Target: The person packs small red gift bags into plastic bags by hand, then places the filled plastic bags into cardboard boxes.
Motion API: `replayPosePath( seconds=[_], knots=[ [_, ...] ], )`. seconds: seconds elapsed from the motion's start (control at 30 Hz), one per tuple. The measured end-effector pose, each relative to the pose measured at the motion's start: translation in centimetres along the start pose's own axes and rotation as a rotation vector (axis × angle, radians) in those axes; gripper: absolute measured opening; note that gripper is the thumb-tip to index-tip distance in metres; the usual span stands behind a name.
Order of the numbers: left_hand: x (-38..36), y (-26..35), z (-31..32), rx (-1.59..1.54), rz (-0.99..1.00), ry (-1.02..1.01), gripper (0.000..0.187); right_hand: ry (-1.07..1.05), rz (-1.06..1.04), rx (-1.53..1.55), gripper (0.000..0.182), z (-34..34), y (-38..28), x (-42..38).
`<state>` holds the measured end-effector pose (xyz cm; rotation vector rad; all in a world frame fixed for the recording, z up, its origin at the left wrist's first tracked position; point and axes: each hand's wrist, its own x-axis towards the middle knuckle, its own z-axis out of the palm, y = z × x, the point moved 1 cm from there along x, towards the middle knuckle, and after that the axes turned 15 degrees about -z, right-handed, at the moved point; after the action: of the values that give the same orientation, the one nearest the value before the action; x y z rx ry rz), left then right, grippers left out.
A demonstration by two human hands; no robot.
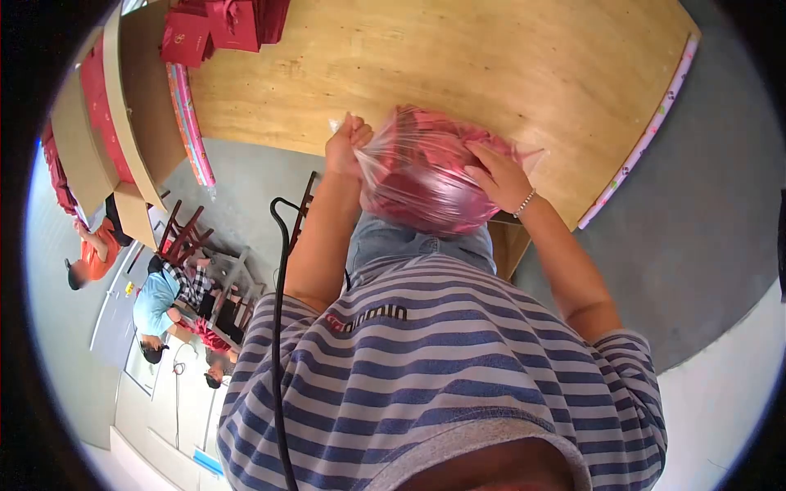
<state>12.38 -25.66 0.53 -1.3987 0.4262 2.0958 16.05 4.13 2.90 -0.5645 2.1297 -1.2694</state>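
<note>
A clear plastic bag [434,184] full of red items rests at the near edge of the wooden table [426,57], against my body. My left hand [345,147] is closed in a fist round the bag's gathered end, pulling the film taut. My right hand [499,178] lies on the other side of the bag, its fingers stretched out over the plastic. The exact kind of the red things inside is blurred by the shiny film.
Red paper gift bags [217,33] are piled at the table's far left. Beside them stands an open cardboard box [135,106]. Patterned strips edge the table. A black cable [282,327] hangs along my left side. Several people [155,303] are at work at the lower left.
</note>
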Motion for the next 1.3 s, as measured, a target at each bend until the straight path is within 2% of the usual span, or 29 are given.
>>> replayPosePath(
  seconds=[0.1,0.2,0.27,0.3,0.33,0.4,0.43,0.53,0.57,0.6,0.63,0.67,0.7,0.73,0.8,0.83,0.87,0.93,0.97,1.03,1.07,1.13,1.17,1.23,1.3],
  knots=[
    [-3.7,-2.7,5.3,0.175,0.053,0.009,0.031,0.094,0.078,0.081,0.050,-1.2,-1.3,-2.7],
    [-8.2,-6.7,9.7,0.422,0.283,0.086,0.026,0.203,0.109,0.172,0.048,-2.4,-2.1,-5.4],
    [-11.0,-8.8,11.7,0.527,0.320,0.101,0.024,0.282,0.080,0.164,0.046,-3.7,-4.1,-6.6],
    [-11.8,-9.3,11.5,0.739,0.383,-0.048,0.025,0.319,0.103,0.172,0.049,-5.0,-6.2,-6.7],
    [-12.5,-9.8,11.5,0.746,0.390,-0.063,0.025,0.333,0.096,0.163,0.049,-5.7,-7.6,-6.7],
    [-13.4,-10.8,11.7,1.138,0.784,-0.240,0.023,0.496,-0.004,0.215,0.052,-6.8,-9.7,-6.8],
    [-13.1,-11.0,11.6,1.217,0.927,-0.306,0.017,0.506,-0.010,0.209,0.052,-7.3,-10.8,-6.8],
    [-12.7,-10.9,11.9,1.363,0.980,-0.327,0.020,0.535,-0.073,0.213,0.053,-7.7,-12.8,-5.7],
    [-10.9,-10.6,10.8,1.368,0.885,-0.337,0.013,0.507,-0.158,0.070,0.059,-7.5,-13.3,-5.3],
    [-10.4,-10.3,11.2,1.371,0.888,-0.337,0.013,0.476,-0.239,-0.074,0.064,-7.2,-13.7,-4.9],
    [-9.9,-10.0,11.8,1.366,0.926,-0.255,0.007,0.478,-0.240,-0.074,0.064,-6.8,-14.0,-4.3],
    [-9.5,-9.6,12.3,1.361,0.966,-0.177,0.004,0.464,-0.348,-0.128,0.071,-6.2,-14.4,-3.7],
    [-9.4,-9.2,12.7,1.419,1.128,-0.238,0.008,0.444,-0.452,-0.180,0.078,-5.6,-14.8,-3.0],
    [-8.9,-8.9,12.8,1.417,1.123,-0.234,0.008,0.405,-0.490,-0.206,0.090,-5.0,-15.0,-2.3],
    [-8.1,-8.4,12.9,1.341,1.254,-0.381,0.011,0.459,-0.531,-0.222,0.095,-4.1,-15.0,-0.6],
    [-7.9,-7.9,12.6,1.375,1.161,-0.430,0.012,0.521,-0.573,-0.247,0.100,-4.2,-14.9,0.5],
    [-7.7,-7.4,12.6,1.373,1.164,-0.430,0.012,0.520,-0.576,-0.250,0.100,-4.6,-15.0,1.6],
    [-7.6,-7.0,12.3,1.344,1.250,-0.502,0.014,0.444,-0.566,-0.189,0.112,-5.2,-15.3,3.1],
    [-7.8,-6.5,12.4,1.341,1.245,-0.505,0.014,0.442,-0.560,-0.190,0.112,-4.9,-14.9,3.8],
    [-8.3,-5.0,13.0,1.382,1.311,-0.671,0.020,0.427,-0.609,-0.022,0.118,-4.6,-14.0,5.4],
    [-8.3,-4.8,13.0,1.374,1.312,-0.670,0.020,0.420,-0.607,-0.026,0.118,-4.7,-13.7,6.1],
    [-8.5,-4.9,12.6,1.318,1.115,-0.626,0.011,0.382,-0.615,-0.119,0.109,-4.7,-13.3,6.8],
    [-8.7,-4.5,13.4,1.374,1.509,-0.665,0.020,0.375,-0.612,-0.120,0.109,-4.6,-13.5,7.1],
    [-9.6,-3.9,13.8,1.436,1.562,-0.659,0.024,0.350,-0.552,-0.282,0.081,-4.9,-13.8,7.6],
    [-10.4,-3.5,14.3,1.499,1.612,-0.651,0.028,0.264,-0.541,-0.271,0.084,-5.2,-14.4,8.3]
  ],
)
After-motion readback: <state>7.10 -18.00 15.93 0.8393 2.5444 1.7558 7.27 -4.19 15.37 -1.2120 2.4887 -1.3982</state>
